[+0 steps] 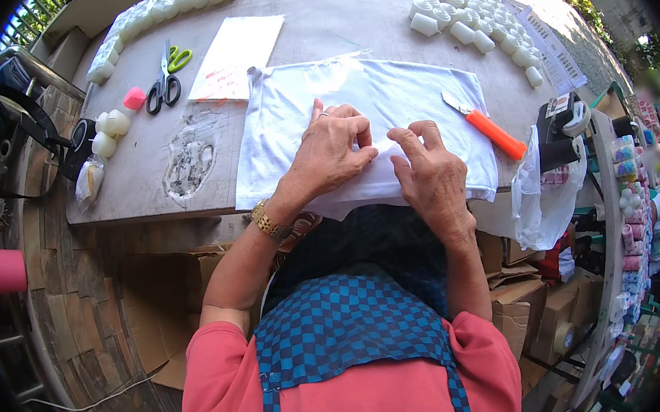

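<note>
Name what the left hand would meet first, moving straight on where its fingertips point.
The left hand would probably meet the right hand first, across a narrow gap over the white cloth; their exact heights are unclear.

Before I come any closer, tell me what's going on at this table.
A person in a checked apron has both bare hands at a white cloth spread on the table. The left hand and right hand are close together near its front edge, fingers bent; whether they pinch it isn't clear. An orange-handled knife lies partly on the cloth's right side.
</note>
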The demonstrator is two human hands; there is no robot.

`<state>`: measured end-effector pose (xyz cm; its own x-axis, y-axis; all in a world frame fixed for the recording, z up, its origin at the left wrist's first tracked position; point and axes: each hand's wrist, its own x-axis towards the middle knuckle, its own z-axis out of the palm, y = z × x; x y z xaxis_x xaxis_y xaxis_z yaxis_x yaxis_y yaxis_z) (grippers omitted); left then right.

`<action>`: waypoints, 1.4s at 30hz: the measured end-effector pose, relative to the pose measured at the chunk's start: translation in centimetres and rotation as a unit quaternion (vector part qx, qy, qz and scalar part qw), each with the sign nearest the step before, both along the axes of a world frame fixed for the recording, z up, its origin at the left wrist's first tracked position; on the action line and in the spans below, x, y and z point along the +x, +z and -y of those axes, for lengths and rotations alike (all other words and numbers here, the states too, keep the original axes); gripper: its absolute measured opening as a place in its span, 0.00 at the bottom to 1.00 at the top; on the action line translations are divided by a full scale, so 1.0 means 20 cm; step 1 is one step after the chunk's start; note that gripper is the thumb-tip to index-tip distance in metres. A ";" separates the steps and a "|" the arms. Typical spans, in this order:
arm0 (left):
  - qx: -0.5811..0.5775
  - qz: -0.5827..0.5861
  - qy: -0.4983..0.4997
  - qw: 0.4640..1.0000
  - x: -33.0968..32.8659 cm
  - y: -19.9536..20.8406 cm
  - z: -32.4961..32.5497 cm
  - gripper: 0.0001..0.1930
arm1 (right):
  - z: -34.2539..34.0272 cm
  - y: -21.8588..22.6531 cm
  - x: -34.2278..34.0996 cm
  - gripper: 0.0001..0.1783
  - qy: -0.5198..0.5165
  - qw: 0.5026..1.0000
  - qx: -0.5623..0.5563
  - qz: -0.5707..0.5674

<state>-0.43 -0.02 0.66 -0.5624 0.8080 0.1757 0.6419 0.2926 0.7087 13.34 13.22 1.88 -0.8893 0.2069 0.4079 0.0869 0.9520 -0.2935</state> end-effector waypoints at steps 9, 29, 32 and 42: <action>0.091 0.012 0.071 0.993 0.03 -0.03 -0.01 0.07 | 0.00 0.00 0.03 0.10 -0.014 0.999 -0.013 0.033; 0.148 -0.160 0.066 0.974 0.10 -0.12 -0.02 0.03 | 0.05 0.00 0.01 0.19 0.062 0.988 -0.057 -0.127; 0.154 -0.118 0.079 0.978 0.09 -0.11 -0.04 0.05 | 0.07 0.02 0.02 0.21 0.062 0.991 -0.040 -0.109; 0.139 -0.135 0.083 0.977 0.13 -0.07 -0.04 0.05 | 0.05 -0.09 -0.04 0.20 0.001 0.977 0.019 -0.211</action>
